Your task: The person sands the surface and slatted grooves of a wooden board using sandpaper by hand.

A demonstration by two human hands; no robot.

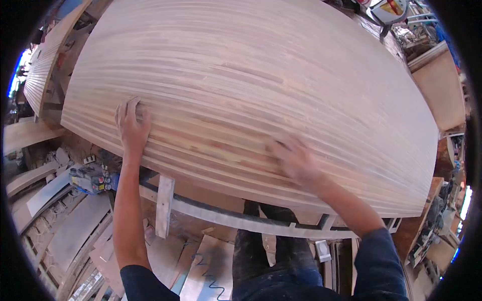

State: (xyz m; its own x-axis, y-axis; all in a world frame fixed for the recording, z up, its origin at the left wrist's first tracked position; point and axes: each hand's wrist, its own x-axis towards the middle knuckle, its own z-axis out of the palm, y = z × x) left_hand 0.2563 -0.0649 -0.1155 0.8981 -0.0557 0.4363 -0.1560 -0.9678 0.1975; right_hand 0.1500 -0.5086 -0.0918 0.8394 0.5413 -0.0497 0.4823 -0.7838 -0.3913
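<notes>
A large wooden panel [241, 65] with ridges running lengthwise lies in front of me, covered in pale dust. Near its left front part, my left hand [133, 123] rests on the ridges with fingers bent and apart; no object shows in it. Right of the middle, my right hand [297, 159] is over the front ridges and smeared by motion. Something dark shows by its fingertips, but I cannot make out whether it holds anything. Between the hands, the ridges look yellower and less dusty.
A curved frame rail [216, 214] and a short wooden post [164, 205] stand below the panel's front edge. A blue-grey machine [93, 178] sits at lower left among boards. Another ridged panel [42, 75] leans at far left. A plain board [441, 90] stands at right.
</notes>
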